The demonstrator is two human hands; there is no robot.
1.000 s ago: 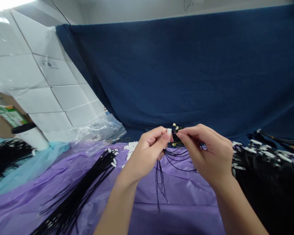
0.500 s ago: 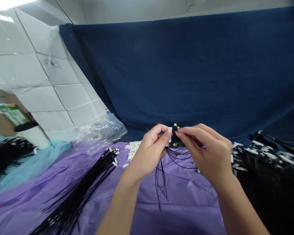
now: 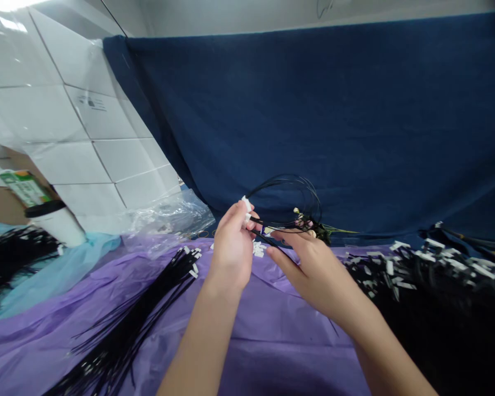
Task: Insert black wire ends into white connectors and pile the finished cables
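Left hand (image 3: 233,247) pinched white connectors (image 3: 246,205) above purple sheeting (image 3: 297,335); black wires (image 3: 286,178) looped out before blue cloth (image 3: 313,110). Right hand (image 3: 317,269) sat beside, thumb and forefinger near the wires; whether gripping, couldn't tell.

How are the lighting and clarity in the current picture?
Head view: glare spots the clear plastic wrap at upper left; the heaped black cables at lower right sink into near-solid black; the looped black cables contrast weakly with the dark blue cloth.
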